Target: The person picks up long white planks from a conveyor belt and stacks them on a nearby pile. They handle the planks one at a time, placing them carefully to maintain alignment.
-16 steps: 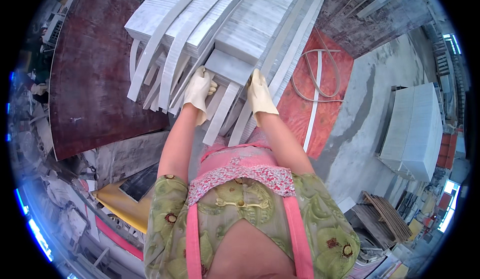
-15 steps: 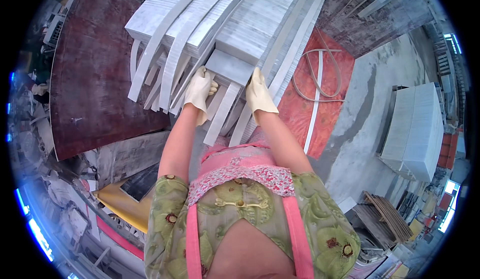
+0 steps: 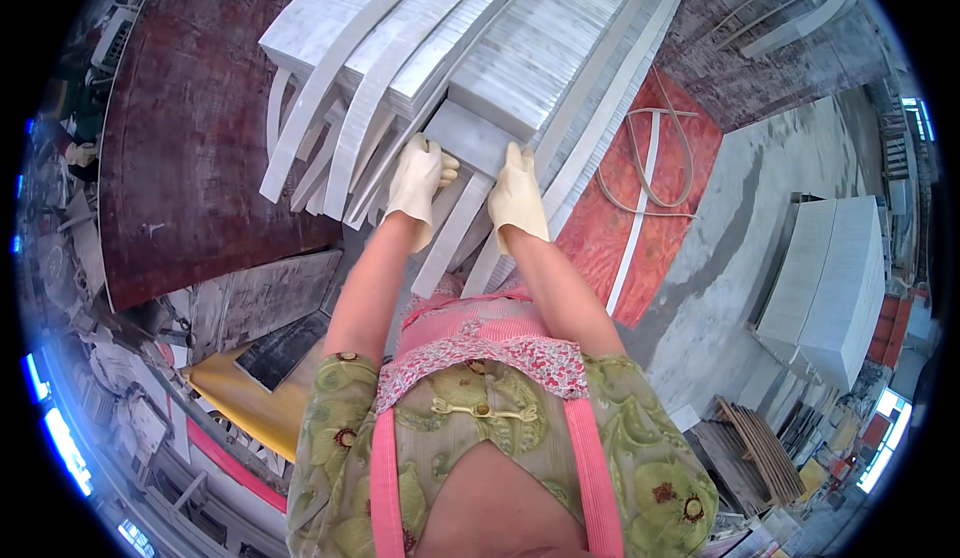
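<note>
The grey marbled slab (image 3: 470, 140) is lying flat, projecting from below the near edge of a row of thin pale slabs (image 3: 550, 46); whether its far edge is touching the row is unclear. The left hand (image 3: 420, 180), in a cream glove, is clamping the near-left corner, fingers curled in. The right hand (image 3: 517, 193), gloved alike, is clamping the near-right corner, fingertips along the edge. The hands are standing apart, the slab bridging them. Long pale strips (image 3: 448, 236) are jutting out beneath it toward the pink apron (image 3: 490, 325); a taller slab stack (image 3: 345, 13) is rising on the left.

Handling (judged): the slab is looking stiff and fairly heavy, perhaps stone, so probably brittle at its corners. Its smooth face is suggesting slip, worse if dusty. Best hold: both side edges, just behind the near corners, fingers supporting from below, thumbs above. Fingers beneath the slab are hidden; cannot tell their placement.
</note>
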`<state>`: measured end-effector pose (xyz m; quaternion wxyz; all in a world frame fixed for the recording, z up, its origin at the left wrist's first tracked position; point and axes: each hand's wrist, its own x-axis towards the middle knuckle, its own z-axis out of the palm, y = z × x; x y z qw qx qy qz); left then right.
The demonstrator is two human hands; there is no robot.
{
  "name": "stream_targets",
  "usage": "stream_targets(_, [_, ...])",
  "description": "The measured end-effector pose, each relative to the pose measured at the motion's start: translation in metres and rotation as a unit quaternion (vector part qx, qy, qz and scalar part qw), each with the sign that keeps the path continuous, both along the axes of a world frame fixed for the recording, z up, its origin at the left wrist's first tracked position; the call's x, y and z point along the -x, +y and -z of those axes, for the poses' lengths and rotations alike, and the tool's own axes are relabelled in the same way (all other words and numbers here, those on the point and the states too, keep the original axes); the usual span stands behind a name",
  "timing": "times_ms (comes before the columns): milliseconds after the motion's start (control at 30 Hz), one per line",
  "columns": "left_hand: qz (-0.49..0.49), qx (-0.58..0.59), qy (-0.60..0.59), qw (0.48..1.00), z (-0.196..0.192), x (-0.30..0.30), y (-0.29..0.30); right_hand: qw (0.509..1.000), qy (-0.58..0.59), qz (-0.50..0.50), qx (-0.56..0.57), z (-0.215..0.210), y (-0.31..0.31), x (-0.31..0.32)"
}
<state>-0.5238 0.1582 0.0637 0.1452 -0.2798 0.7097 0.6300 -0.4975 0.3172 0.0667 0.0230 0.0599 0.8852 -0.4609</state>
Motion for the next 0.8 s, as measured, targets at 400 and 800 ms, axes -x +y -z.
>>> stream_targets(400, [-0.126,-0.012,0.079,0.989,0.018,-0.044,0.001,0.989,-0.068,-0.043,-0.126,-0.024,-0.001,-0.002])
stream_targets(800, [-0.008,-0.027,0.013,0.999,0.002,-0.033,0.016,0.853,-0.106,0.190,0.475,0.011,0.018,0.011])
